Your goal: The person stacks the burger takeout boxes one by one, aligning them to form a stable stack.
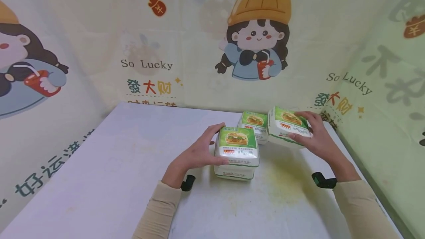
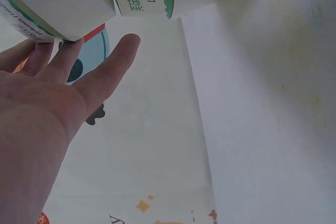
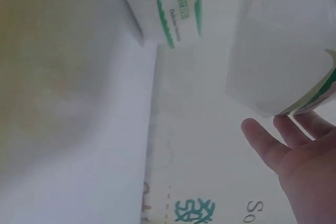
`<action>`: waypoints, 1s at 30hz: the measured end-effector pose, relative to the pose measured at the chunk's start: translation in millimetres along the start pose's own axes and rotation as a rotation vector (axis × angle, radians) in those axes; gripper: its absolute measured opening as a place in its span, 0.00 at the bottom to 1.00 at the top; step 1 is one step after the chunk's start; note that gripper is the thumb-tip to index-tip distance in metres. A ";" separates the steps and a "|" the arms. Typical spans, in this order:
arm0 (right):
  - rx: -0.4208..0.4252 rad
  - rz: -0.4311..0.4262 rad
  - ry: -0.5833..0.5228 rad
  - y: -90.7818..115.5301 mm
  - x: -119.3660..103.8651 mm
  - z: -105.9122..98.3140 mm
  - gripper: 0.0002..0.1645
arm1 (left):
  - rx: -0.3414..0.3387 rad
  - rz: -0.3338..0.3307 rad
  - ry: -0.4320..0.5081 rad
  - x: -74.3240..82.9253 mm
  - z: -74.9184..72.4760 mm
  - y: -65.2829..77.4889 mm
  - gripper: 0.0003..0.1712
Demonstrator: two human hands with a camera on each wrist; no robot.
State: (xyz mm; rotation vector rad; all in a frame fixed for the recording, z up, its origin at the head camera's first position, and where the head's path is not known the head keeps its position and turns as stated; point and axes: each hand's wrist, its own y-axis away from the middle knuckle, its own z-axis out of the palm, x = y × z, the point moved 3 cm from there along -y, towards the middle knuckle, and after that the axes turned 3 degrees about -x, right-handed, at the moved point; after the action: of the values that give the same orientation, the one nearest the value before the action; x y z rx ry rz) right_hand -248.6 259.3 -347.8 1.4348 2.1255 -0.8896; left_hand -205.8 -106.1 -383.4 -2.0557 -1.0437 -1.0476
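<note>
The left sleeve (image 1: pixel 157 209) and the right sleeve (image 1: pixel 363 205) lay nearest the head camera, cut off by its lower edge, on the near side of the rear box (image 1: pixel 255 121). That box stood on the white table (image 1: pixel 99 180), its near left part hidden by the upper box (image 1: pixel 237 146) and its right edge by the raised box (image 1: pixel 288 123). Nearer than the rear box and to its left, the left hand (image 1: pixel 196 152) pinched the upper box between thumb and fingers. Beneath showed only one side of the lower box (image 1: pixel 234 172); how fully the two touched was hard to tell. Just right of the rear box, the right hand (image 1: pixel 317 139) gripped the raised box, clear of the table, its underside cut off in the right wrist view. The three visible lids faced up, burger pictures on the far half, lettering toward the wearer; the raised box was tilted and turned, its right side slanting nearer. The lids looked roughly square, without a clear long axis.
</note>
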 end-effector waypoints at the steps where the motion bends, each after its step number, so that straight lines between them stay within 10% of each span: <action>1: -0.003 0.000 0.002 -0.1 -2.4 -0.1 0.43 | 0.000 -0.002 0.001 0.1 0.0 0.2 0.64; 30: -0.030 -0.111 0.083 -2.7 -67.6 4.5 0.47 | -0.006 0.006 -0.023 -0.6 1.3 -1.3 0.63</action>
State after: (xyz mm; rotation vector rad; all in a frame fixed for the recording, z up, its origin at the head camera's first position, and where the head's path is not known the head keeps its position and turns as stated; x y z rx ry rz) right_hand -225.6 211.2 -306.0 1.3723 2.2892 -0.8478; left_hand -206.6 -104.6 -384.3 -2.0794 -1.0458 -1.0273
